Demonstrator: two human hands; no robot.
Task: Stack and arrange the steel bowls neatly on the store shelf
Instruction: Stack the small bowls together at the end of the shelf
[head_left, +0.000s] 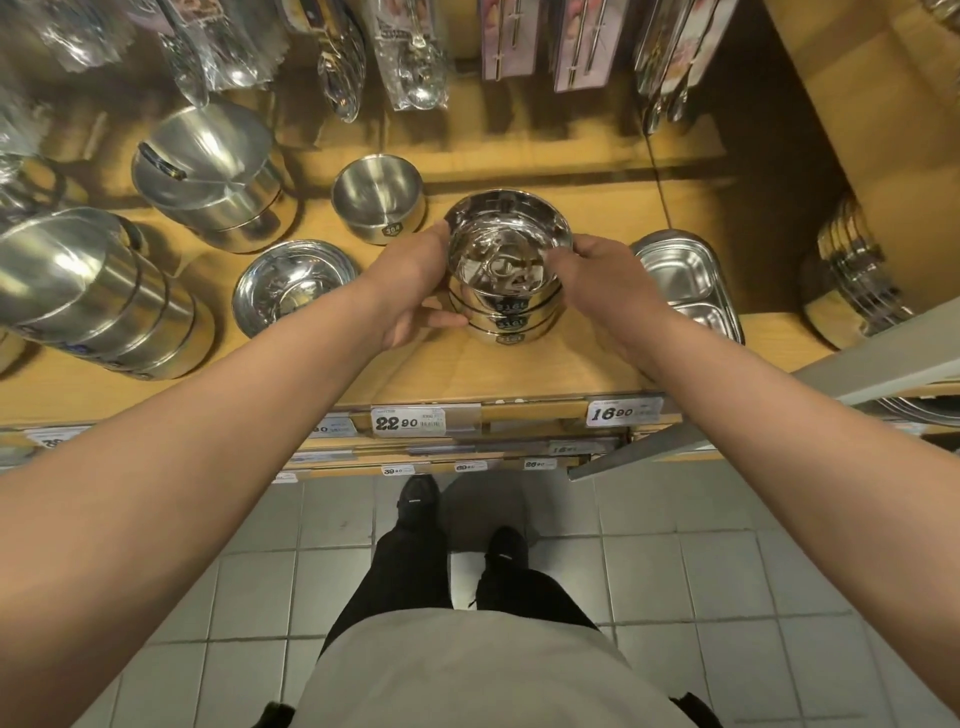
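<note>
Both forearms reach up-frame to the bowl stack (506, 291) at centre on the shelf (571, 364). Left hand (415, 280) and right hand (605, 270) curl fingers round its sides. Best to square rims evenly before letting go.

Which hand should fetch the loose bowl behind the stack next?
Probably left: the loose bowl sits behind and left of the stack, nearer the left hand. The right hand would have to cross over.
</note>
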